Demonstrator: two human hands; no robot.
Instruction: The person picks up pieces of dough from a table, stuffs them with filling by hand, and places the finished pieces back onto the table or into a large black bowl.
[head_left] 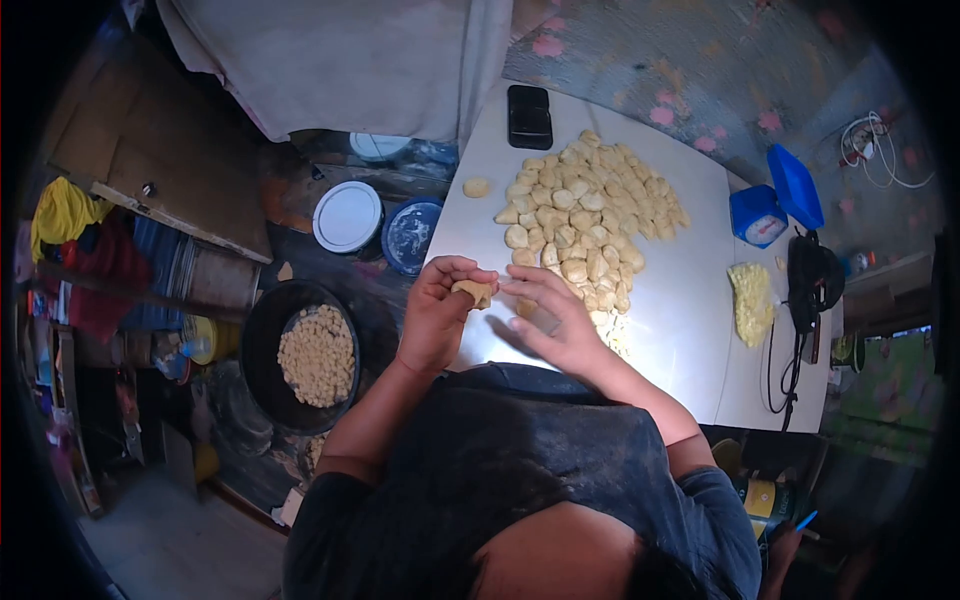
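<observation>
My left hand (432,318) is closed around a flattened piece of dough (474,292), its torn-looking edge facing out. Just to the right, fingers stretched out and apart, my right hand (562,325) has its fingertips close to that piece. Beyond both hands a large heap of rounded dough pieces (585,205) spreads over the white table (690,360), tapering to crumbs beside my right wrist. One single dough round (477,187) lies apart, left of the heap.
A black tub (250,375) of small pale lumps stands at left. Lidded buckets (348,217) sit near the table's left edge. A black case (530,116) lies at the back; a blue scale (757,215), yellow bag (752,303) and black cable (795,360) are at right.
</observation>
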